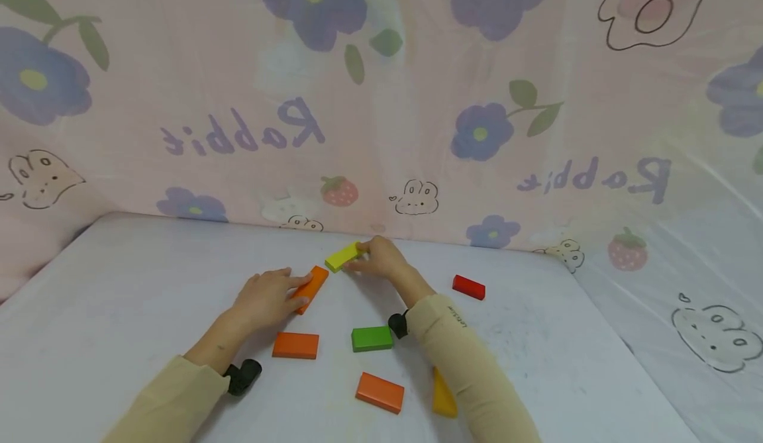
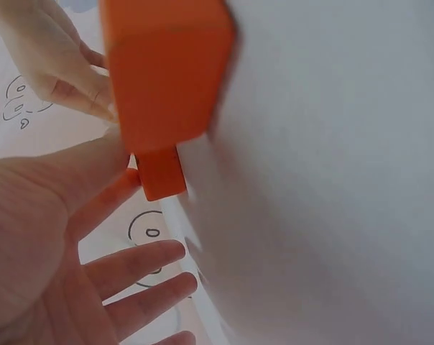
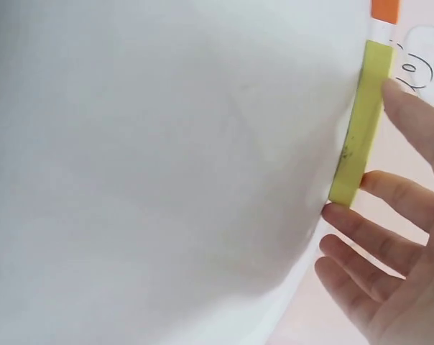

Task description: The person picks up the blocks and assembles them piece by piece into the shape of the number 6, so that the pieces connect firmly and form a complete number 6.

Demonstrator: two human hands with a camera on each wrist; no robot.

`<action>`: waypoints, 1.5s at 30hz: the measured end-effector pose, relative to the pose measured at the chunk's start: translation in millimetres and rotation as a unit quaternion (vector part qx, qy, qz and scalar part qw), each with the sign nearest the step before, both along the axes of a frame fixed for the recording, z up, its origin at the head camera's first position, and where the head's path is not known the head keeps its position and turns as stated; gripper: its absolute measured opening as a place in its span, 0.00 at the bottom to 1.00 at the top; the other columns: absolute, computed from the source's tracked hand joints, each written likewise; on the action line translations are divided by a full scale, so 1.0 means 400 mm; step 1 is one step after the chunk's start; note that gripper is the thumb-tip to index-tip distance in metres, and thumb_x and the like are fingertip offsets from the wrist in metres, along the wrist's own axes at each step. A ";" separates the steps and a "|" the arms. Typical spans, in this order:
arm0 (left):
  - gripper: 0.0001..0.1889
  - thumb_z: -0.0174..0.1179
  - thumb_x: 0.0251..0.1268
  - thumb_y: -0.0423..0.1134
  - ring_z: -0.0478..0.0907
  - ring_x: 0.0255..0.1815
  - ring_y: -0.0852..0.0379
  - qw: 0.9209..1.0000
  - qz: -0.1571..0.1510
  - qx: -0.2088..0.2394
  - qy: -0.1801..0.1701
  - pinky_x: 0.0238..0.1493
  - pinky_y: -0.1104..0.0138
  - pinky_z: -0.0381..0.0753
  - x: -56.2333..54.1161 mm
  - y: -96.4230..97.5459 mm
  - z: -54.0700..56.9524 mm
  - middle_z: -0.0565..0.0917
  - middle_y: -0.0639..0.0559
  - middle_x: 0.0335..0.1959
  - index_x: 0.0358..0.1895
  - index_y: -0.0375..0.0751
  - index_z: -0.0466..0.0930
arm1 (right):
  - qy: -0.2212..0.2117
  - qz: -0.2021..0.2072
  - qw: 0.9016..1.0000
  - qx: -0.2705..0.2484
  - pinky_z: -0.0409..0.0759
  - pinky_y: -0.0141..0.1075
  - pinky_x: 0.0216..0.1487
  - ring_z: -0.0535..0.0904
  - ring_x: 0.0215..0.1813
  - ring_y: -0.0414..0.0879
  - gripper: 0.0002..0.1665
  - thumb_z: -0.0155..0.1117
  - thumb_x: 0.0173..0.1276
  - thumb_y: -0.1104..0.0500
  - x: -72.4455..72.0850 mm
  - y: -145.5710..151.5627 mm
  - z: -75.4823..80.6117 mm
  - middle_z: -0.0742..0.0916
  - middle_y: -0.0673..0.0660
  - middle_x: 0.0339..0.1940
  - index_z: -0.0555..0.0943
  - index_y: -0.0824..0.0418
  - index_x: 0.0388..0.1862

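At the far middle of the table my left hand (image 1: 262, 299) grips an orange block (image 1: 312, 289) between thumb and index finger. The left wrist view shows the same orange block (image 2: 162, 175) at the fingertips, the other fingers spread apart. My right hand (image 1: 384, 259) holds a yellow block (image 1: 342, 257) near the back edge. In the right wrist view, thumb and fingers are at the side and one end of this yellow block (image 3: 359, 133). The two held blocks lie close together, with a small gap between them.
Nearer lie an orange block (image 1: 295, 345), a green block (image 1: 372, 338) and another orange block (image 1: 379, 393). A darker yellow block (image 1: 444, 396) is partly hidden by the right sleeve. A red block (image 1: 469, 287) lies right. A patterned curtain (image 1: 381, 132) stands behind the white table (image 1: 149, 264).
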State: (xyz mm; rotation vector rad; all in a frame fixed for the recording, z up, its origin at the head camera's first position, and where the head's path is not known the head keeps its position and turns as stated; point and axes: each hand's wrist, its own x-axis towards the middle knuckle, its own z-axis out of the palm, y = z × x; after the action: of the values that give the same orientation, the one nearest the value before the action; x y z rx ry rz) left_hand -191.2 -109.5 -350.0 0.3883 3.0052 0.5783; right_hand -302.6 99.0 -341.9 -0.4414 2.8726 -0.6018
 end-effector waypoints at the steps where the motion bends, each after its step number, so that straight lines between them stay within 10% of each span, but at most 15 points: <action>1: 0.23 0.60 0.66 0.43 0.68 0.65 0.31 1.000 0.001 0.000 0.001 0.62 0.34 0.61 0.000 0.002 0.000 0.73 0.30 0.62 0.63 0.44 0.75 | 0.004 0.001 1.000 0.000 0.76 0.40 0.56 0.75 0.49 0.48 0.35 0.68 0.62 0.44 0.000 -0.001 0.001 0.80 0.58 0.62 0.75 0.61 0.64; 24: 0.24 0.60 0.66 0.44 0.67 0.65 0.30 0.999 0.031 0.007 0.014 0.64 0.35 0.60 -0.013 0.029 -0.006 0.71 0.29 0.64 0.63 0.42 0.75 | 0.047 -0.034 0.998 0.014 0.73 0.31 0.36 0.75 0.37 0.45 0.35 0.70 0.57 0.39 -0.022 -0.035 -0.005 0.86 0.57 0.50 0.82 0.61 0.55; 45: 0.24 0.59 0.66 0.44 0.66 0.65 0.29 0.999 0.036 0.015 0.003 0.64 0.36 0.61 -0.011 0.029 -0.003 0.70 0.29 0.65 0.64 0.43 0.74 | 0.019 0.014 0.999 -0.044 0.80 0.38 0.44 0.78 0.45 0.51 0.28 0.65 0.65 0.47 -0.004 0.018 -0.001 0.85 0.61 0.48 0.79 0.59 0.60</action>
State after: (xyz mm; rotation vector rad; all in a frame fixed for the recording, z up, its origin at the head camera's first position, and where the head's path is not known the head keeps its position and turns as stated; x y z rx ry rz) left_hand -195.8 -97.9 -351.1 0.2837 3.0311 0.6293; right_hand -304.3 106.1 -342.5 -0.5096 2.8803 -0.7237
